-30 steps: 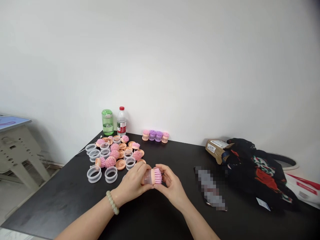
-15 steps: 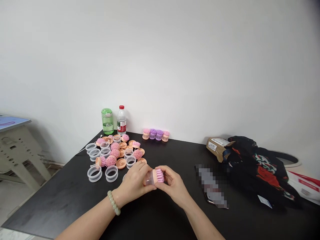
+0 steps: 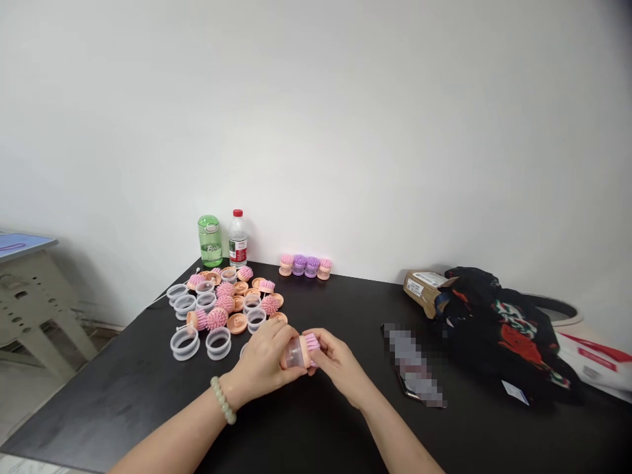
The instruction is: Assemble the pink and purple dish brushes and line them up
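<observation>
Between my hands, above the black table, is a brush point(image 3: 297, 353) with a clear body, peach parts and pink bristles, lying on its side. My left hand point(image 3: 264, 355) wraps round its clear end and wears a pale green bead bracelet point(image 3: 223, 400). The fingers of my right hand point(image 3: 332, 362) are closed on the bristled end. Left of my hands lie several clear rings point(image 3: 218, 343), pink bristle heads point(image 3: 217, 318) and peach discs point(image 3: 237, 323). Against the wall stand several brushes in a row, pink point(image 3: 286, 264) at the ends and purple point(image 3: 311, 266) between.
A green bottle point(image 3: 210, 240) and a red-capped bottle point(image 3: 237, 240) stand at the back left. A cardboard box point(image 3: 422, 293), a black patterned bag point(image 3: 498, 336) and a pixelated flat object point(image 3: 412, 362) are on the right. A blue-topped desk point(image 3: 24, 245) stands far left.
My right hand's fingers have shifted round the bristled end, and more of the clear body shows. The whole view has moved slightly.
</observation>
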Available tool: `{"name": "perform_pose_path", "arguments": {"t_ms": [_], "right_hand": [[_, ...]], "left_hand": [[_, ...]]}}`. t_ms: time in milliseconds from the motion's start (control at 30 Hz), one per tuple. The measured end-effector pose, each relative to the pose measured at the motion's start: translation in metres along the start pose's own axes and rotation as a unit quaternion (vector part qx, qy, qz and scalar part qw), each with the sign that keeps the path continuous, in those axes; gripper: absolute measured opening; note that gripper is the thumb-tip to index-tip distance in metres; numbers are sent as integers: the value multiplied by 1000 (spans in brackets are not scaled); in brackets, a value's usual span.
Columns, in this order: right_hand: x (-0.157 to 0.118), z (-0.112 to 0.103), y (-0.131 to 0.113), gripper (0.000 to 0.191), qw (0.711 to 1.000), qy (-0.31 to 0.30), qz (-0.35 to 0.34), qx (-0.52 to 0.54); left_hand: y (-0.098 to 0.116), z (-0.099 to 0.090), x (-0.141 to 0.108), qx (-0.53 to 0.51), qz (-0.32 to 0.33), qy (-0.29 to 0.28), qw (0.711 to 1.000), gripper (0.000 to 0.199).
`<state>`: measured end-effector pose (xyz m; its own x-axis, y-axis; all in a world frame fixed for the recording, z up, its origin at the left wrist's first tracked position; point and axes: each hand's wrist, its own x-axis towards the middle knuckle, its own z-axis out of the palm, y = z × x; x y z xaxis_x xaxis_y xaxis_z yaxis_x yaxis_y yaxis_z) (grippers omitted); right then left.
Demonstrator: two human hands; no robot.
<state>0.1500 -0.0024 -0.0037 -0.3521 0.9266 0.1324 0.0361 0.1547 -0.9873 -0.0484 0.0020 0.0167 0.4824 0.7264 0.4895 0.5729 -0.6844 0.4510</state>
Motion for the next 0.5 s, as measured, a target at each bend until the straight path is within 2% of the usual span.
{"name": "perform_pose_path", "arguments": {"t_ms": [67,167,233,367,433,500], "right_hand": [[0,0,-5,28,1000,3,-12,-16],[-3,-5,-12,36,996,-11,-77,-34],[-6,-9,-16,35,991,-24,-121,-41],[-8,-17,-19,26,984,-7,-173,-38],[-8,-22,-20,31,984,34,-171,-35],[-6,-30,-17,39,988,77,-126,-37]], "left_hand": [[0,1,0,-12,-5,-9,1000,33],[2,-2,1,-81,-49,-38,995,38],[4,-6,2,-134,-72,-45,987,36],[4,-16,2,-277,-121,-98,948,34],[2,-19,3,-332,-131,-108,928,38],[-2,-20,4,-351,-134,-80,923,41]]}}
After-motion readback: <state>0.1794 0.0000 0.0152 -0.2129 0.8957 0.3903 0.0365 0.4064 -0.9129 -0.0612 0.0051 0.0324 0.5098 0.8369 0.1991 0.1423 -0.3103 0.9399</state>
